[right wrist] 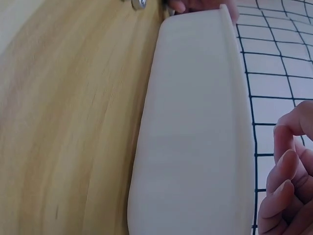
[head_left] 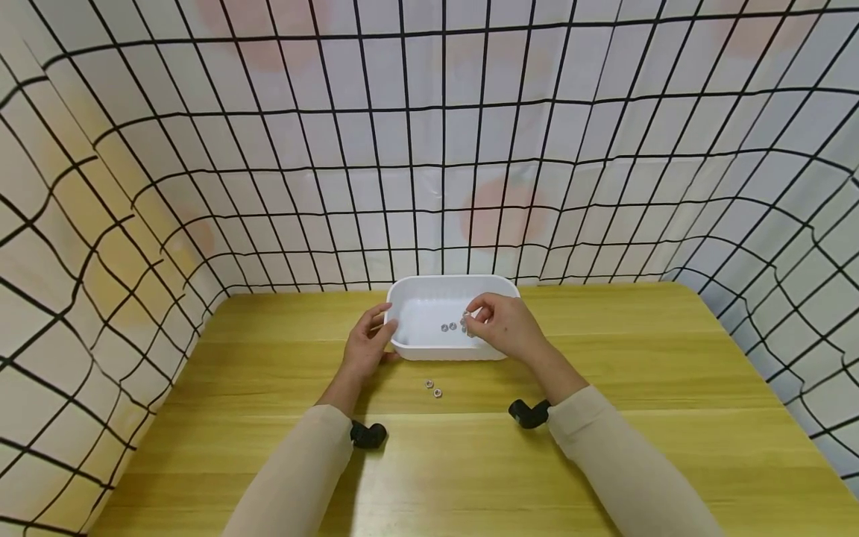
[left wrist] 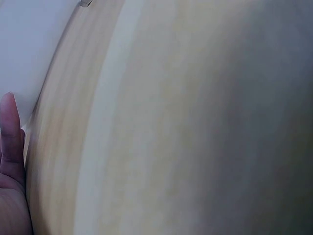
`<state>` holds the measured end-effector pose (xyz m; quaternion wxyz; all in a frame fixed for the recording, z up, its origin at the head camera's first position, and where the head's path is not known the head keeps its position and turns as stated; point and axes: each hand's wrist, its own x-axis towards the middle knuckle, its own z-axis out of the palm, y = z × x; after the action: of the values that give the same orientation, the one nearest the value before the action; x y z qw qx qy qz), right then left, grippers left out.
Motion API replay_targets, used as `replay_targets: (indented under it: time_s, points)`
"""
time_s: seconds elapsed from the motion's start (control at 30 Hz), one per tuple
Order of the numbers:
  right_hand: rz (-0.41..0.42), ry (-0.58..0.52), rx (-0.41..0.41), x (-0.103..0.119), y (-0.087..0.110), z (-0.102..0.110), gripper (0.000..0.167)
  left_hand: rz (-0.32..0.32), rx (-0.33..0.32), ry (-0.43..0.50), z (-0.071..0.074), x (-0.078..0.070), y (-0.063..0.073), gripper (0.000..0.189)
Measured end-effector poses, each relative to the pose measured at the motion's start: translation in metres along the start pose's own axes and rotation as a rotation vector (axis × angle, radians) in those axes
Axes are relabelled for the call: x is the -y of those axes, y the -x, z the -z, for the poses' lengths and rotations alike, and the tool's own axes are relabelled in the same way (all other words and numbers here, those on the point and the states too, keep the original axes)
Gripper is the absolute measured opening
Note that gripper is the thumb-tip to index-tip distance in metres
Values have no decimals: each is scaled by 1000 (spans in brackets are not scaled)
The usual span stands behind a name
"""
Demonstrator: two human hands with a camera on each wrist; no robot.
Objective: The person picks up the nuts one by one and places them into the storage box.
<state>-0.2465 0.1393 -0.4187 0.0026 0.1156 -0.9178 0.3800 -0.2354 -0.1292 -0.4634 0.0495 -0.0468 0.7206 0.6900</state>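
A white plastic tray (head_left: 456, 353) sits near the back edge of the table, with several small metal nuts (head_left: 444, 328) inside. My left hand (head_left: 365, 347) holds the tray's left end, thumb at the rim and fingers along the outer wall; one finger (left wrist: 9, 122) stands beside that wall in the left wrist view. Over the tray's right part, my right hand (head_left: 505, 326) appears to pinch a nut (head_left: 466, 314) between thumb and forefinger. The right wrist view shows its curled fingers (right wrist: 281, 196) above the rim, fingertips partly hidden. Two more nuts (head_left: 438, 393) lie on the table before the tray.
The wooden table (head_left: 456, 470) stretches toward me and to both sides. A black wire grid (head_left: 443, 168) backed by pale cloth stands behind the tray and along both sides. Black wrist mounts (head_left: 529, 413) jut inward from both sleeves.
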Motion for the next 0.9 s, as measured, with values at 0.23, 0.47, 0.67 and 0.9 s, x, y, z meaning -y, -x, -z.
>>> replay_targets:
  time_s: [0.23,0.47,0.67,0.9]
  points:
    - [-6,74,7,-7,-12,2,18,3,13,-15,-2,1,0,48]
    - [9,107,10,-12,-23,0,18,-9,7,-15,-4,0,1,49]
    - [21,71,11,-8,-32,-7,18,13,-15,-20,1,17,-15,48]
    - [-19,86,36,-8,-39,-12,19,-13,-28,-9,3,29,-22,47]
